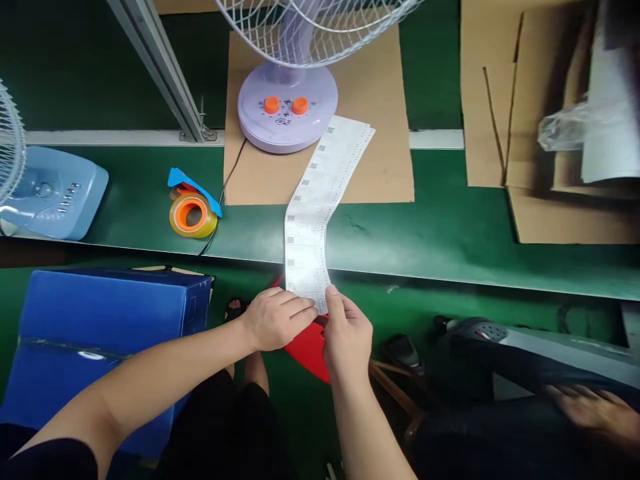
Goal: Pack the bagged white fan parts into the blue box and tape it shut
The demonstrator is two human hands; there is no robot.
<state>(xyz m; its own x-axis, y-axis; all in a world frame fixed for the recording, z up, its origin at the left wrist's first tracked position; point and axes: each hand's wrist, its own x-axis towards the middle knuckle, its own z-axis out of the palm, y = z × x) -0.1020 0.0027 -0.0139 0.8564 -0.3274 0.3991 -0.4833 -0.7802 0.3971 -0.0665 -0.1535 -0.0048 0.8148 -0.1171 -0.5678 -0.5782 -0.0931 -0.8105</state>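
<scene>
A long strip of printed label sheets (306,250) with small square codes runs from beside the purple fan base (287,130), over the bench edge and down to my hands. My left hand (280,319) lies across the lower end of the strip, fingers pressed together on it. At the strip's lower right corner, my right hand (349,333) pinches the paper between thumb and fingers. The strip bends where it leaves the cardboard sheet (370,170) under the fan. Below my hands shows a red stool seat (313,353), partly hidden.
An orange-cored tape roll in a blue dispenser (194,213) sits left on the green bench (450,230). A light blue fan (55,190) stands further left, above a blue box (105,327). Flattened cardboard (490,120) lies at right. A co-worker's hand (595,410) rests at lower right.
</scene>
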